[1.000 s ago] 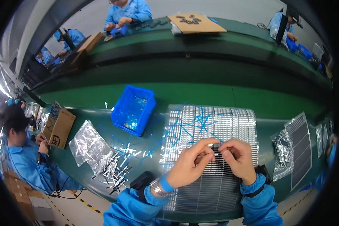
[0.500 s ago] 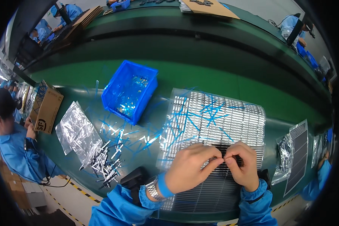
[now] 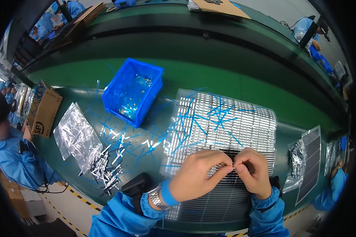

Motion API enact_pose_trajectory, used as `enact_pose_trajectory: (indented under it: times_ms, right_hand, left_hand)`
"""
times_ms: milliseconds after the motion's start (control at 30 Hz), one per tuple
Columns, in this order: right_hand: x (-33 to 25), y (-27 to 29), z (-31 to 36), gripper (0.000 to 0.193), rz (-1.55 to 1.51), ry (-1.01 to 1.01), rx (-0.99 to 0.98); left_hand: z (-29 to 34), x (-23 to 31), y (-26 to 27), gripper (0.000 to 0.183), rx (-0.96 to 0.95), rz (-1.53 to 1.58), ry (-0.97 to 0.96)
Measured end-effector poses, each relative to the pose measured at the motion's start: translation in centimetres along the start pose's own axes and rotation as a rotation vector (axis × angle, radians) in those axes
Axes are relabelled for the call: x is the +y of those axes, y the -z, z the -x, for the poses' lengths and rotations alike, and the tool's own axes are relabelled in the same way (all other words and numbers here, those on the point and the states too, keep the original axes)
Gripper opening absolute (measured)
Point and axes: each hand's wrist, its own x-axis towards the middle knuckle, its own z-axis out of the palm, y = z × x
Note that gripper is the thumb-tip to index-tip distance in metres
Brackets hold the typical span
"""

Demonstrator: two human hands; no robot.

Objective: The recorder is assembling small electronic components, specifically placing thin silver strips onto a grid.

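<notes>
My left hand and my right hand meet fingertip to fingertip, both closed in a pinch. Whatever they pinch is too small to make out. Beneath them lies a clear-backed sheet with rows of small silver strips. Its near part, below my hands, is dark with thin lines. Loose blue film strips are scattered on the sheet's far half and over the table to its left. A blue plastic bin stands beyond to the left, with small shiny pieces and blue strips in it.
Silvery plastic bags and a pile of small dark and silver strips lie left. A cardboard box stands by a person. At right are a bagged bundle, a dark sheet and another person's sleeve.
The whole view has shifted slightly, so the bin and bags appear a little further left and higher. Both hands keep their pinch over the same part of the sheet.
</notes>
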Motion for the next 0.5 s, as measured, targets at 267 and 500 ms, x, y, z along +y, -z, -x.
enact_pose_trajectory:
  times_ms: [267,500]
  right_hand:
    - [0.23,-0.43,0.35,0.006,-0.205,-0.120,0.015]
    - [-0.14,-0.80,0.36,0.006,-0.174,-0.118,0.022]
  left_hand:
    - [0.41,0.09,0.56,0.008,-0.146,0.175,0.059]
    - [0.45,0.27,0.79,0.007,-0.144,0.362,0.032]
